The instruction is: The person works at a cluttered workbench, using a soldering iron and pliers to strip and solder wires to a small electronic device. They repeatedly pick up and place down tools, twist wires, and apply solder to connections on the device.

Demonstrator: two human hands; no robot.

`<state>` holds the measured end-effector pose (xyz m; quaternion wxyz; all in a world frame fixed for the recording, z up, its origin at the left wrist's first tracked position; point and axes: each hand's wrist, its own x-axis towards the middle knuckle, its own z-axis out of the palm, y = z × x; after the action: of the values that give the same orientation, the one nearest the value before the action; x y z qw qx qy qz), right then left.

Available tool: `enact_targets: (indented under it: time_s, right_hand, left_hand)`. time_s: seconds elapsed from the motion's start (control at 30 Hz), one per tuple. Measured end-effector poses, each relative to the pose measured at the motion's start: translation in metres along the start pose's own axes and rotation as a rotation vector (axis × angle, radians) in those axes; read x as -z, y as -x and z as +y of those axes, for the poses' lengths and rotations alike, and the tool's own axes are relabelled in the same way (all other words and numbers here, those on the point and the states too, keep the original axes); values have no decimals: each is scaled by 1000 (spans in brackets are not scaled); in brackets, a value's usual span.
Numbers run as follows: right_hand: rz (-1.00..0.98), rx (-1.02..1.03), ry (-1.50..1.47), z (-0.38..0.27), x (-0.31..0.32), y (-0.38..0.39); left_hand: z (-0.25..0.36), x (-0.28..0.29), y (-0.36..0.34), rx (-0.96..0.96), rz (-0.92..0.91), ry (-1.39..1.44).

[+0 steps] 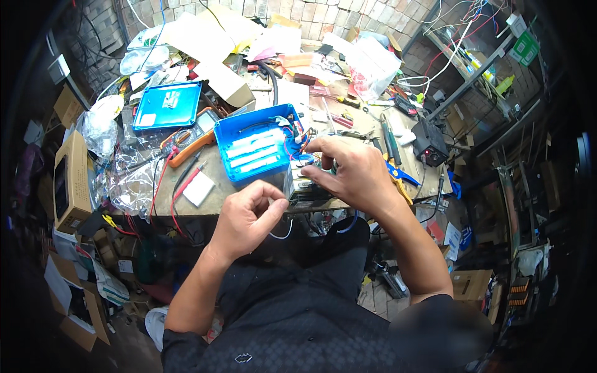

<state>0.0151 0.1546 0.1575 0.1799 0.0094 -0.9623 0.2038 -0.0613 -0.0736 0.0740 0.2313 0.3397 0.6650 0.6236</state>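
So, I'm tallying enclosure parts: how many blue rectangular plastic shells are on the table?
2: the open box left of the right hand, and another shell farther left and back. Others may be hidden.

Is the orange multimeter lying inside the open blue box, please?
No, the orange multimeter lies outside the open blue box, just to the left of it.
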Motion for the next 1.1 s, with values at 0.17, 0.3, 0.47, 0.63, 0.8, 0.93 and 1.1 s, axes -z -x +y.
enact_targets:
  time_s: [0.17,0.3,0.47,0.63,0.8,0.93,1.1]
  right_hand:
    - [89,-136,-91,6,6,-10]
    - [79,-82,-244,31,14,0]
    - [-71,9,-161,39,15,0]
    - [-40,-123,-153,36,6,-10]
    - [-147,44,-239,49,6,-18]
    - [126,10,-282,54,22,-21]
    - [200,-137,-286,68,51,-5]
  left_hand:
    - [16,2,-32,-50,24,-98]
    - [16,-1,-49,-105,38,-248]
    - [10,-8,-64,-102,52,-273]
    - [10,-14,-75,-17,45,-250]
    - [-3,-18,-79,33,28,-102]
    - [-3,-18,-82,5,29,-134]
    - [21,-14,-84,-3,15,-311]
